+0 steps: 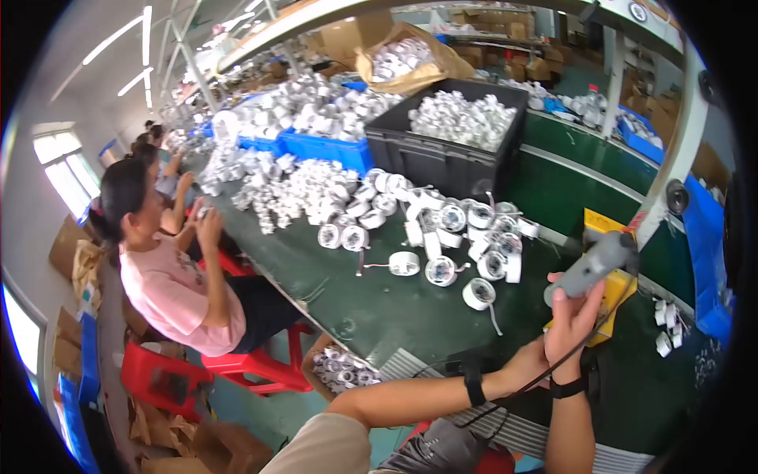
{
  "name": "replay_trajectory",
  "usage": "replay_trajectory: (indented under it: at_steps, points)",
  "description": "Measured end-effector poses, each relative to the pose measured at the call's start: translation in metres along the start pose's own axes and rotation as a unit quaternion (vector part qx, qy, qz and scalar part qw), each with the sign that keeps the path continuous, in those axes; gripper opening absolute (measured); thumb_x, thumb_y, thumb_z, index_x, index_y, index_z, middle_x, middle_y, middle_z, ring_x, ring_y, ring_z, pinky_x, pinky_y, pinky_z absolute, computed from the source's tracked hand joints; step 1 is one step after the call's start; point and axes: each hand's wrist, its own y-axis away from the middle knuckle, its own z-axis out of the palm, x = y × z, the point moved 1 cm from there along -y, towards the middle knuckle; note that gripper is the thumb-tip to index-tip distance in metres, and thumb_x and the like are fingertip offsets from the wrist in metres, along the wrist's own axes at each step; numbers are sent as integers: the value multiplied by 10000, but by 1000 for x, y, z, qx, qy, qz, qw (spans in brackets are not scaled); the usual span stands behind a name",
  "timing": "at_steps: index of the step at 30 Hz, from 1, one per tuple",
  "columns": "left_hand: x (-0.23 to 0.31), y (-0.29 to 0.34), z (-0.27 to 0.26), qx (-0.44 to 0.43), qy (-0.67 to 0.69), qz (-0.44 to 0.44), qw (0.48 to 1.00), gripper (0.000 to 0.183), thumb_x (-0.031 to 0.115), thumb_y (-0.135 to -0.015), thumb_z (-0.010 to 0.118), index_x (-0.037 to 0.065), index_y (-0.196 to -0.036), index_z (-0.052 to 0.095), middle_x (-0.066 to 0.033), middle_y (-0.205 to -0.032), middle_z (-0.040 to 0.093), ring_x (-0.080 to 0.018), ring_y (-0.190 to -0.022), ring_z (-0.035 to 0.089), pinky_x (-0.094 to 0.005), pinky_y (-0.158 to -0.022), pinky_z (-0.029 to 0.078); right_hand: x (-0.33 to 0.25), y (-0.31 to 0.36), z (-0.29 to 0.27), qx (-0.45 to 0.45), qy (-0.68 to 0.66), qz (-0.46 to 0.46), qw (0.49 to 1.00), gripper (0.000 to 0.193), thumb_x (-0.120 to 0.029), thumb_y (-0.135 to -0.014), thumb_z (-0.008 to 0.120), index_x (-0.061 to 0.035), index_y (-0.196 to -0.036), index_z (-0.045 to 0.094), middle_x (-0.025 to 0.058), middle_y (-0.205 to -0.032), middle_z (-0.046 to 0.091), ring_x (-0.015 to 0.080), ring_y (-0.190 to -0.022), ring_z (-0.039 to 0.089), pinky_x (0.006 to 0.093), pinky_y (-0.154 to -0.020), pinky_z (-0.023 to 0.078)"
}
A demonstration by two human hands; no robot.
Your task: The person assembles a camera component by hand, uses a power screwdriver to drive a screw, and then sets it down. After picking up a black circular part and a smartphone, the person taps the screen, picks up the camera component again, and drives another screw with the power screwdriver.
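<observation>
Gray tool [596, 265] apparently in right grip [570, 316].

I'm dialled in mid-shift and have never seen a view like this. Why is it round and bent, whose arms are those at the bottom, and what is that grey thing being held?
This is one wide fisheye camera worn on a person's head, looking down, so straight edges curve. The two bare forearms rising from the lower edge are the wearer's own. The right hand grips a grey handheld power tool; the left hand sits by the right wrist, its grip unclear. On the green workbench lie many small round white parts, with more in a black crate and blue bins. A seated co-worker works to the left.
</observation>
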Motion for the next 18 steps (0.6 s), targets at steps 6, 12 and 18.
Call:
replay_trajectory:
  at_steps: [6, 12, 18]
  points:
    - [-20, -7, -15, 51, 76, -51, 994, 303, 17, -892, 528, -32, -1176, 434, -143, -1133, 523, -233, -993, 593, -372, -763, 600, -30, -29, -13, 169, -118, -108, 973, 564, -268, -944, 470, 10, -1381, 247, 53, -662, 489, 123, -479, 464, 258, -461, 407]
    - [-22, -10, -11, 39, 90, -56, 994, 323, -25, -879, 519, -38, -1179, 399, -141, -1148, 503, -221, -1016, 570, -375, -774, 599, -20, -36, -33, 192, -6, -117, 974, 494, -268, -955, 468, 40, -1306, 307, 43, -586, 489, 119, -462, 463, 243, -462, 383]
    - [-17, -9, -10, 7, 92, -46, 995, 302, -5, -898, 491, -38, -1192, 428, -116, -1136, 508, -197, -1003, 568, -357, -779, 596, -20, -32, -42, 194, 37, -111, 974, 413, -257, -959, 454, 38, -1228, 352, 41, -592, 480, 118, -472, 463, 249, -467, 390]
